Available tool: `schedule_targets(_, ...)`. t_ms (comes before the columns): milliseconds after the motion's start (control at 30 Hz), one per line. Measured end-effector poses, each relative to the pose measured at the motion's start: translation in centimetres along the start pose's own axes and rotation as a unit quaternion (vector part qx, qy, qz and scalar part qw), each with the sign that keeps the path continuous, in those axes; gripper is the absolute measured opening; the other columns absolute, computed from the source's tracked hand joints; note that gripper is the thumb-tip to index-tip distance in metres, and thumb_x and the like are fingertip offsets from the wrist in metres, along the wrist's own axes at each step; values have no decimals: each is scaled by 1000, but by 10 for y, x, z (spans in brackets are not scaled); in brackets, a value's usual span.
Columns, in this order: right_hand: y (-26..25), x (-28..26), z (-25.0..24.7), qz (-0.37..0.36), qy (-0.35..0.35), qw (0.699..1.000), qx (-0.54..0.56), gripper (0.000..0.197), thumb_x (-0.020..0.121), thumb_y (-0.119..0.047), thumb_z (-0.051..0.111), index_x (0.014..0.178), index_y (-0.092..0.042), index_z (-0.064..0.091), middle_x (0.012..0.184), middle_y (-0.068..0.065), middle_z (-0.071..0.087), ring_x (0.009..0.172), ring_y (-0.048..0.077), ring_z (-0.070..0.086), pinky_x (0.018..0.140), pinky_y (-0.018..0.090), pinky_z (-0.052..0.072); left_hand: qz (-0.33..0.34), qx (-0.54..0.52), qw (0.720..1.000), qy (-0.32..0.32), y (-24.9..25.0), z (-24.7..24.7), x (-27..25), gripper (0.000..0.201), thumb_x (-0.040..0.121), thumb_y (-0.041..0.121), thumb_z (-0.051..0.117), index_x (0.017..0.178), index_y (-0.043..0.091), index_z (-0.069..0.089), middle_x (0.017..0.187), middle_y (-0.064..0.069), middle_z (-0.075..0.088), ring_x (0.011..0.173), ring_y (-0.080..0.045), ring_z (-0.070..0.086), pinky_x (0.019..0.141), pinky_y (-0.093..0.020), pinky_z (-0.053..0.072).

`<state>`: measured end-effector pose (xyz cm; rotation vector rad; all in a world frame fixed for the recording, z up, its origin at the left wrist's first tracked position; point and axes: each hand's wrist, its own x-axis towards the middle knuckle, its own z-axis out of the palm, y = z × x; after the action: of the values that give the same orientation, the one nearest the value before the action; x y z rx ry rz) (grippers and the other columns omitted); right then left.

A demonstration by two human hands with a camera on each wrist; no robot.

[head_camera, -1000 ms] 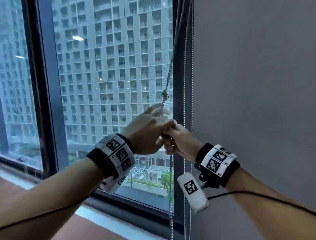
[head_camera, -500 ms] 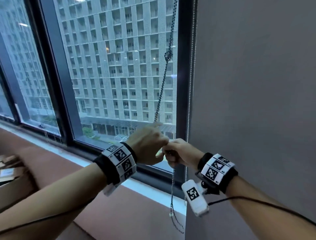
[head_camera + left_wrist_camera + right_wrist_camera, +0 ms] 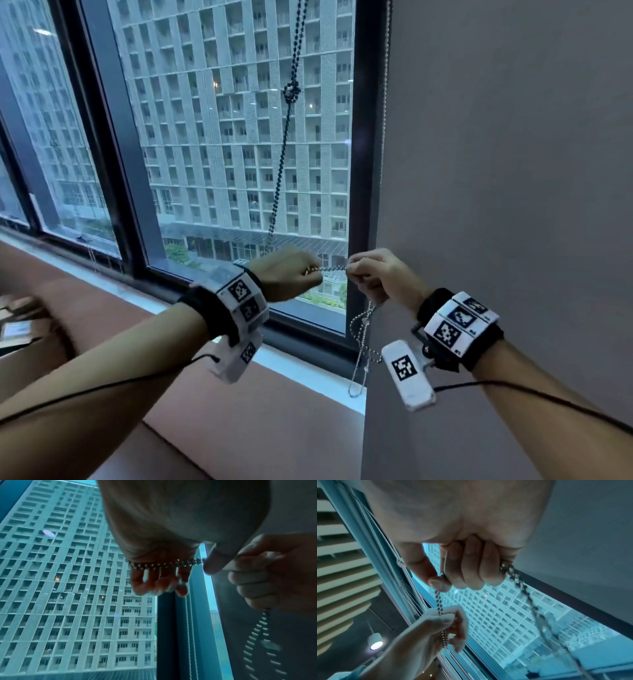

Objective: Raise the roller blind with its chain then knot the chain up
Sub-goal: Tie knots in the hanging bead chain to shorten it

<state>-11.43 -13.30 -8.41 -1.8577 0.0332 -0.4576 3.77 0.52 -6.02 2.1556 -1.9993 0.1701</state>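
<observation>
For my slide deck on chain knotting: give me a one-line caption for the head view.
Both hands, left hand and right hand, pull the bead chain taut between them, below a knot.

The chain [image 3: 281,161] is beaded metal, shiny where light catches it. The blind [image 3: 513,171] looks like matt grey cloth (smooth). The window glass [image 3: 222,137] is glossy.

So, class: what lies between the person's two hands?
A short, taut stretch of the bead chain runs from the left hand to the right hand; nothing else. All three views show it.
</observation>
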Motion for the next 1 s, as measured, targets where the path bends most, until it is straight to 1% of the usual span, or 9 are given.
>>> schedule_targets(133,-24,0,-18,-42,7,999,27,30,92,-15,47,63,-12,43,43,-14,35,34,4,25,33,12,25,4,131,991,24,-9,-9,-2,43,99,35,29,65,14,44,57,3,42,47,-14,36,51,-29,41)
schedule_targets(333,-36,26,-10,-99,87,987,89,28,99,-16,48,71,-16,56,50,-9,39,43,8,28,37,17,24,184,-116,964,152,40,5,-9,25,95,18,34,72,11,41,56,2,38,46,-14,31,49,-24,29)
schedule_targets(467,-26,37,11,-79,59,983,157,8,77,-24,71,76,-18,66,67,1,54,54,17,44,39,20,39,176,-273,916,234,68,1,1,38,91,21,25,69,8,53,61,12,49,53,-6,45,53,-24,36)
schedule_targets(500,-22,35,14,-67,50,982,170,17,68,-28,76,76,-18,65,64,1,53,51,17,45,38,21,41,164,-291,910,247,68,-1,2,41,90,21,25,70,3,56,62,8,51,55,-9,47,54,-27,39)
schedule_targets(600,-9,23,20,-29,25,993,114,37,88,-29,53,51,-24,54,43,-10,41,36,4,34,37,16,27,122,-306,907,262,61,-4,-1,42,93,14,25,92,-1,65,74,-10,63,67,-20,59,59,-31,49)
schedule_targets(667,-5,17,26,18,13,997,71,59,99,-17,39,41,-24,47,39,-13,33,34,4,26,39,15,19,110,-302,910,264,57,0,-4,45,93,12,24,109,1,64,90,-13,67,80,-18,63,67,-28,51)
schedule_targets(833,-12,5,39,77,-18,997,9,40,104,-22,36,64,-16,36,42,-10,31,38,8,20,41,19,17,75,-279,935,205,52,-2,-2,49,96,20,23,134,6,51,122,-13,63,114,-18,58,98,-28,45)
schedule_targets(933,-15,3,38,70,-62,995,-24,33,102,-20,41,70,-14,43,48,-8,29,43,10,19,40,21,17,25,-225,964,140,41,-15,-2,43,102,21,25,132,2,50,144,-9,49,129,-7,43,99,-5,32)
schedule_targets(1000,-21,0,36,45,-59,996,-48,26,99,-12,44,74,-9,50,45,-11,33,39,9,24,40,22,21,-4,-206,975,87,33,-23,-3,41,102,21,30,127,-3,52,149,-3,42,131,-14,45,103,-16,36)
